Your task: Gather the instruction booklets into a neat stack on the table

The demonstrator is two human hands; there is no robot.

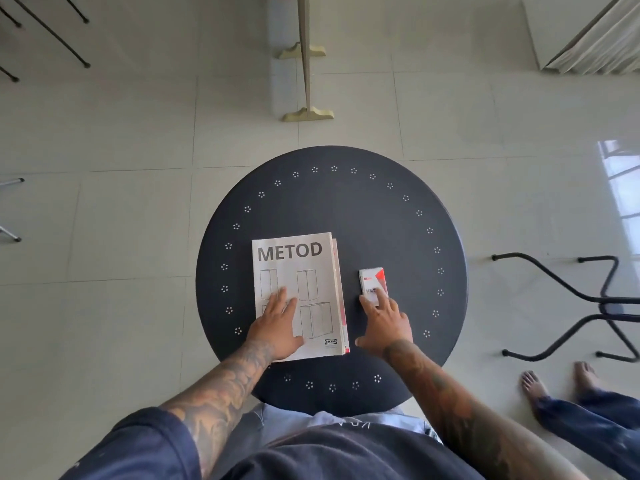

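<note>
On round table (346, 209) | left hand (277, 323) flat, fingers spread on METOD booklet stack (298, 271) | 3 o'clock: right hand (386, 320) fingers apart, touching small booklet (372, 282)

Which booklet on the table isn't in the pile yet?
The small red-and-white booklet, alone under the right hand's fingertips, apart from the METOD stack.

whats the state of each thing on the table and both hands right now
large white METOD booklet: closed, flat on top of other booklets, edges showing at its right
small red and white booklet: closed, flat, apart from the stack
left hand: open, palm flat on the METOD booklet
right hand: open, fingertips on the small booklet
round black table: upright
</note>
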